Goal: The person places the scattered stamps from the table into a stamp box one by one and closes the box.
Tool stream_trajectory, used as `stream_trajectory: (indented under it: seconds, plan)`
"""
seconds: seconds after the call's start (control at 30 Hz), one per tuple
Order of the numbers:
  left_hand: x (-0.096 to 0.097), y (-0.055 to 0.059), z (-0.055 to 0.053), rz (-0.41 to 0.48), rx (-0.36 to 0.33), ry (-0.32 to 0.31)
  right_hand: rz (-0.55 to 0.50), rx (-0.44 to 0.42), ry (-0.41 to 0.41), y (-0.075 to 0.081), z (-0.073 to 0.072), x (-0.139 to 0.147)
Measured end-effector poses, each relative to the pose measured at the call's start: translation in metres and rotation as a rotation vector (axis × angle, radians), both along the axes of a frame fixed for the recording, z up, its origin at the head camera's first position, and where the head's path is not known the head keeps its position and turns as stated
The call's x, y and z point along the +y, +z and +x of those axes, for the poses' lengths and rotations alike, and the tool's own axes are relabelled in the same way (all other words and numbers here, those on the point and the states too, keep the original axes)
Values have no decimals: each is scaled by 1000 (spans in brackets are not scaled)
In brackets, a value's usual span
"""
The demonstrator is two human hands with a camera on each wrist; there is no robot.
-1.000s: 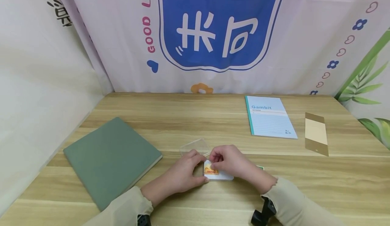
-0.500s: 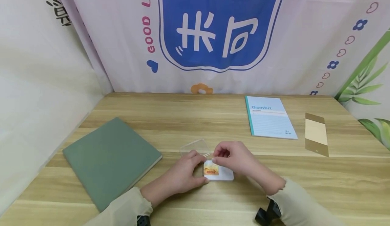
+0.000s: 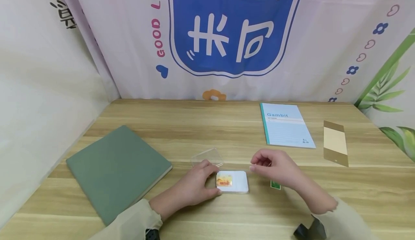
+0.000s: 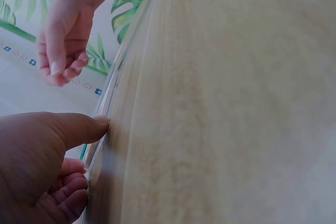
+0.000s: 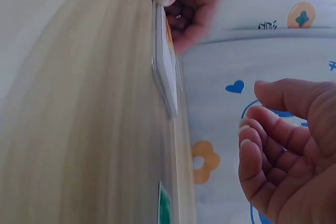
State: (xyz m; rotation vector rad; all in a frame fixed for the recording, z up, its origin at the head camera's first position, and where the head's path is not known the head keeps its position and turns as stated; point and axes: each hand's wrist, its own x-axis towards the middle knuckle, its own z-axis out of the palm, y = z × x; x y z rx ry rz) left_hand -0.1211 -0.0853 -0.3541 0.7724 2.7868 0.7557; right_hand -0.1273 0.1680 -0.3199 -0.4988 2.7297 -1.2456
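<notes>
A small white card stack (image 3: 240, 181) with rounded corners and a clear plastic rim lies on the table in the middle of the head view. An orange and yellow picture stamp or sticker (image 3: 224, 181) sits on its left part. My left hand (image 3: 194, 183) holds the stack's left edge between thumb and fingers. To the right, my right hand (image 3: 279, 168) hovers over the table, fingers loosely curled; the right wrist view shows a gap between thumb and fingertips, with nothing held. Partly beneath it in the head view lies a small green picture piece (image 3: 275, 185).
A clear plastic lid (image 3: 212, 155) lies just behind the left hand. A large green book (image 3: 118, 171) is at the left. At the back right are a light blue notebook (image 3: 288, 125) and a beige and brown card (image 3: 335, 141). A printed curtain (image 3: 136, 53) hangs behind the table.
My right hand has drawn back from the orange picture piece and moved right, uncovering the white stack's top. The left hand stays at the stack's edge.
</notes>
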Motion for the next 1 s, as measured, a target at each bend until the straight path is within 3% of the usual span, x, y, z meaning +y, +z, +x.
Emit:
stream_trajectory:
  seconds: [0.63, 0.83, 1.0]
  plan:
    - [0, -1, 0, 26, 22, -13, 92, -95, -32, -14, 24, 51]
    - [-1, -3, -1, 38, 25, -20, 123, -73, -61, -23, 26, 57]
    - [-1, -2, -1, 46, 6, -22, 76, -50, -110, -34, 26, 55]
